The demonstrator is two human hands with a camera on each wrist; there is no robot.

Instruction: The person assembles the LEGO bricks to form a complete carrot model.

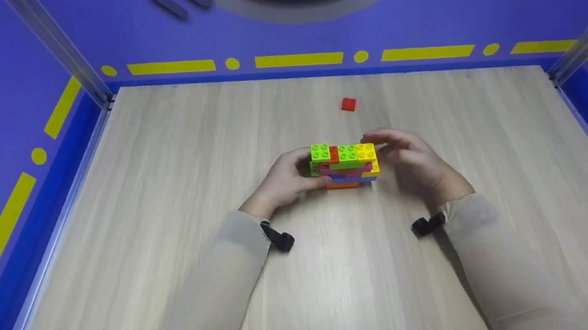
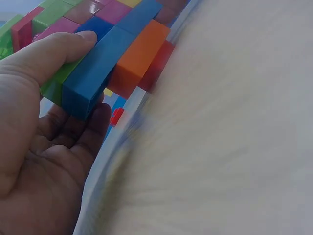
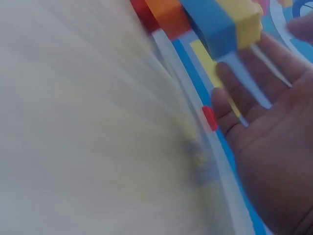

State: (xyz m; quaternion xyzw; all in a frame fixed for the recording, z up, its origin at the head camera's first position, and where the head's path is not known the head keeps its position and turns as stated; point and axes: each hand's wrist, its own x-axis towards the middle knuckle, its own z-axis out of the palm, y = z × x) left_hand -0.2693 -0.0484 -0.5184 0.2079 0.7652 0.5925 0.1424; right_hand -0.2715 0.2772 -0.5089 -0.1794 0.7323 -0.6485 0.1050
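A stack of toy building bricks (image 1: 348,167) in green, red, yellow, pink, blue and orange stands at the middle of the table, studs up. My left hand (image 1: 287,177) grips its left end, the thumb (image 2: 63,51) lying across the front face and the fingers behind. In the left wrist view an orange brick (image 2: 141,56) sits under the blue layer, with a red one below it. To the right of the stack, my right hand (image 1: 416,162) holds nothing, its fingers loosely extended close to the yellow bricks (image 3: 243,22). Whether a fingertip touches them I cannot tell.
One loose red brick (image 1: 349,104) lies on the wooden table (image 1: 203,136) beyond the stack. Purple-blue panels (image 1: 313,37) with yellow marks rise at the back and both sides, joined by metal corner posts (image 1: 60,42).
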